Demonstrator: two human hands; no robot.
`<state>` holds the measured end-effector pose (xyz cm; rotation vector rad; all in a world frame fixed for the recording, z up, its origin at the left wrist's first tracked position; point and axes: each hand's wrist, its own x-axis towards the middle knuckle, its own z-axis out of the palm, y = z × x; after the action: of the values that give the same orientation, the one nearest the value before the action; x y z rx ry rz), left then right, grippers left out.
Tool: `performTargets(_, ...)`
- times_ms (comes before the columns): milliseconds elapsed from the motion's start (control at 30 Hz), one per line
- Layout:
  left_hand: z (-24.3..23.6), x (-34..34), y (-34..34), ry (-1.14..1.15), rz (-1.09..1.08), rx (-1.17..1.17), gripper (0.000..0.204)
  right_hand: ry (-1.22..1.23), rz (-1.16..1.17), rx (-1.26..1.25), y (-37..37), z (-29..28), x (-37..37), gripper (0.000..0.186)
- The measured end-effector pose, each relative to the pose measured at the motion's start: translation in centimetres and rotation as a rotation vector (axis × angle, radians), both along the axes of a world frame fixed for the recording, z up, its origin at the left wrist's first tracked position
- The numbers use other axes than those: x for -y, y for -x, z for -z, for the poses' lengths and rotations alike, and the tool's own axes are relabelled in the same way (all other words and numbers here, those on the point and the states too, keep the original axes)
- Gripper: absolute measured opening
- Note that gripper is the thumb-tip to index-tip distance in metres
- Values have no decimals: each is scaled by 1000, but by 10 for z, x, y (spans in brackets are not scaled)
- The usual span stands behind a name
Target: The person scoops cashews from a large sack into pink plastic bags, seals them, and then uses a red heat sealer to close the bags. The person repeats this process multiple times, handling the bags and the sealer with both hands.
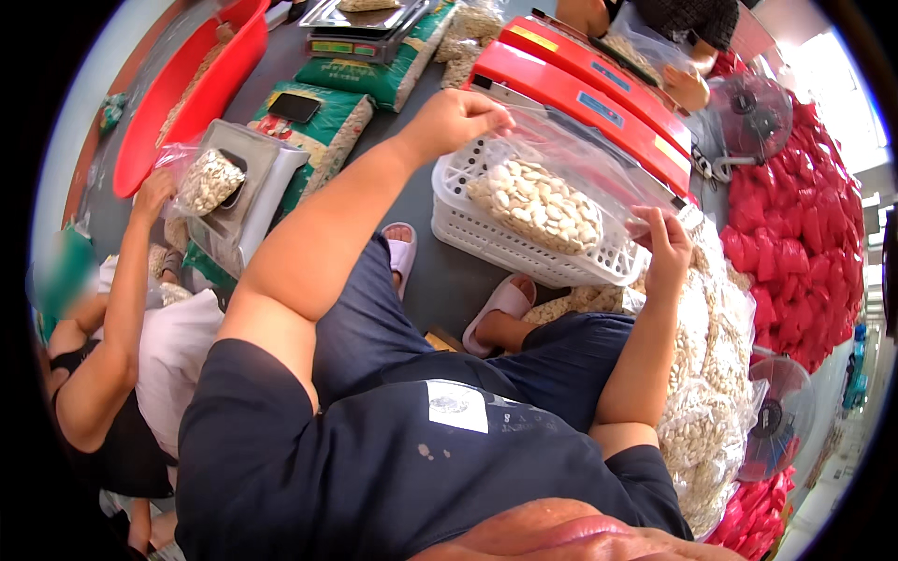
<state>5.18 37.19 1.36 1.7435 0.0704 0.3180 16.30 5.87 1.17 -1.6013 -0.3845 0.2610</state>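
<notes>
A clear plastic bag of pale, flat, oval beans or seeds (535, 208) lies on an upturned white perforated plastic basket (500, 245) in front of me. Its open-looking mouth side stretches toward a red bar-type bag sealer (585, 110). My left hand (460, 123) pinches one upper corner of the bag with thumb and fingers together. At the opposite corner, my right hand (662, 241) has its fingertips closed on the film. The bag's edge is drawn out between both hands, close to the sealer's near bar.
Filled clear bags (716, 318) pile up at my right beside red bags (795, 234) and two fans (751, 117). At left, a co-worker's hand (154, 192) holds a bag on a scale (257, 182). A red tub (187, 93) and green sacks (327, 131) stand beyond.
</notes>
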Motion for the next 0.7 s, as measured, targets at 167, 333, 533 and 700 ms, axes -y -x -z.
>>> performTargets(167, -11, 12, 6, -181, -8, 92, 15, -74, 74, 133, -16, 34, 26, 28)
performTargets(333, -4, 10, -1, 11, -31, -12, 20, -214, 250, 122, -20, 27, 30, 35)
performTargets(533, 3, 6, 2, -29, -32, 1, 18, -393, -132, -50, -3, 24, 10, 38)
performTargets(700, 7, 2, 1, -413, -179, 129, 23, -84, -79, 10, -18, 37, 16, 19)
